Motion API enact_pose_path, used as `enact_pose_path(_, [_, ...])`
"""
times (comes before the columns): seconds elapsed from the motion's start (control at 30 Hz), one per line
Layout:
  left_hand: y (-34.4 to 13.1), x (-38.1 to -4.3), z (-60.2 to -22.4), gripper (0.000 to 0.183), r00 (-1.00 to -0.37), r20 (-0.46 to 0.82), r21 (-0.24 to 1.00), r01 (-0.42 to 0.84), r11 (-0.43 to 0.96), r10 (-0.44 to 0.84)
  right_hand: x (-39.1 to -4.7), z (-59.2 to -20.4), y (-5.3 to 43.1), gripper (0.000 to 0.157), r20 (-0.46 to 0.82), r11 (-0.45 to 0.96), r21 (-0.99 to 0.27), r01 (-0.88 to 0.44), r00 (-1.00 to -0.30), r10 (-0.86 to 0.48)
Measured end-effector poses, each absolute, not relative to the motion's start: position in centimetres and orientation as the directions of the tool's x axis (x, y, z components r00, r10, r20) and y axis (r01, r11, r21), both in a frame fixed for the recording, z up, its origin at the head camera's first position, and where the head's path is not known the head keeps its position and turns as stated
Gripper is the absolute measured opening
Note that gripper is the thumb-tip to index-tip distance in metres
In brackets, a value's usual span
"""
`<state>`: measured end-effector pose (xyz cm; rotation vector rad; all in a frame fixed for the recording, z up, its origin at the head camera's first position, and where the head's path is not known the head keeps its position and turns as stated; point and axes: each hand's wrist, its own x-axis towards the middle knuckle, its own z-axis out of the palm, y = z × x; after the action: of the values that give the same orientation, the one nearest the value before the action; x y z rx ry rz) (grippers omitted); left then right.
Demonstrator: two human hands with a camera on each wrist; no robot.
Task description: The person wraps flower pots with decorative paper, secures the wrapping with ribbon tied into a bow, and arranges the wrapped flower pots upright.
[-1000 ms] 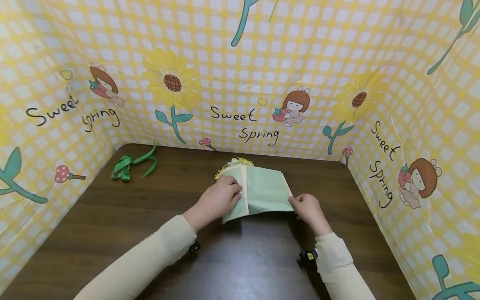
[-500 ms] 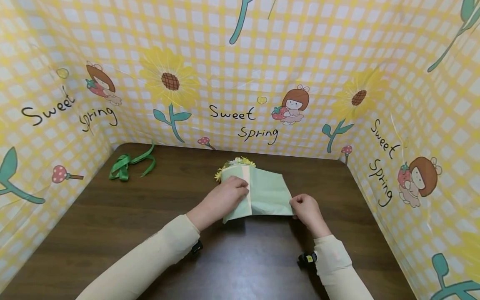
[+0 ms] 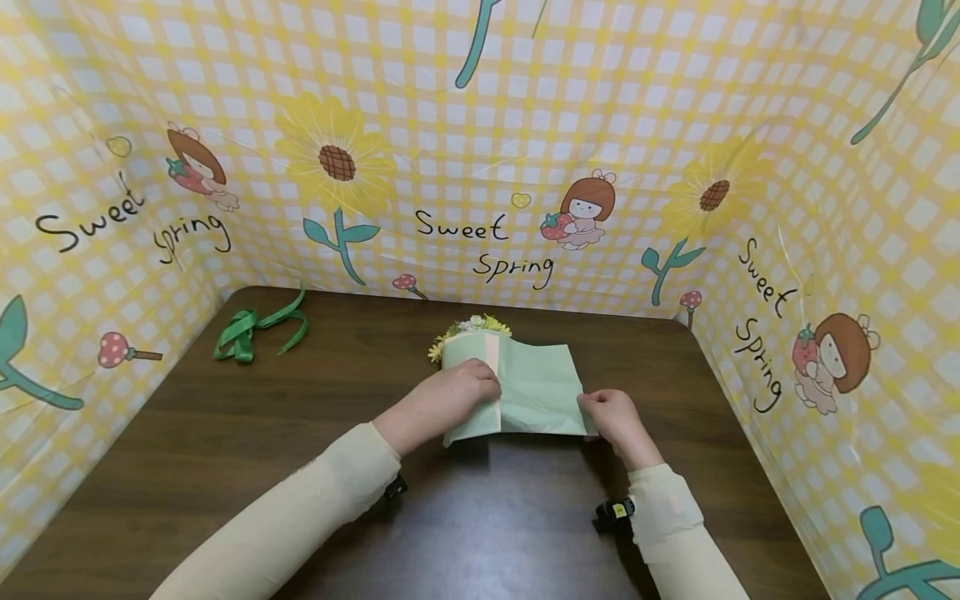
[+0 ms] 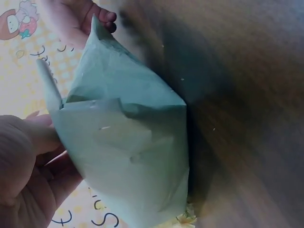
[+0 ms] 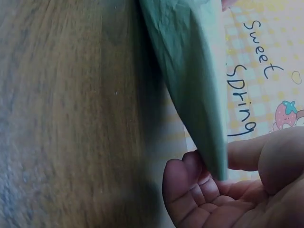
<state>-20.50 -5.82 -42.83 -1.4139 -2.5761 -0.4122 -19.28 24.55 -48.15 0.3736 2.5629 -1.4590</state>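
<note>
Nearest us, at the bottom of the head view, two cream sleeves [image 3: 311, 500] reach in over the dark wooden bench [image 3: 517, 533]. Just left of centre, our left hand [image 3: 446, 396] grips the green wrapping paper [image 3: 540, 379] beside its pale strip [image 3: 492, 352]; right of centre, our right hand [image 3: 621, 423] pinches the lower right corner. The paper lies mid-frame, partly covering the yellow and white flowers [image 3: 493, 323] at its upper left. Farther off, the green ribbon [image 3: 242, 329] lies in a loose tangle at left, below the checked backdrop [image 3: 450, 150].

We judge that pulling too hard on the corner could crease or tear the paper, and that a loosened left hand could let the wrap spring apart or the flowers slip.

The left wrist view shows the near side's folds, which the head view hides; the right wrist view shows our fingers under the corner. Only the head view takes in the ribbon.
</note>
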Motion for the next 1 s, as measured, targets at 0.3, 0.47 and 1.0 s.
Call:
enact_pose_path(0.3, [-5.5, -20.8, -42.7, 0.019, -0.557, 0.269, 0.101, 0.828, 0.552, 0.786, -19.5, -48.6, 24.4, 0.029, -0.269, 0.488, -0.818, 0.306, -0.952, 0.146])
enact_pose_path(0.47, [-5.4, -21.0, -42.9, 0.020, -0.556, 0.263, 0.080, 0.827, 0.556, 0.789, -19.5, -48.8, 24.4, 0.027, -0.227, 0.523, -0.807, 0.275, -0.961, 0.155])
enact_pose_path(1.0, [-5.2, -20.7, -42.3, 0.022, -0.583, 0.218, 0.094, 0.811, 0.578, 0.783, -19.2, -46.9, 24.1, 0.026, -0.124, 0.595, -0.782, 0.183, -0.982, 0.139])
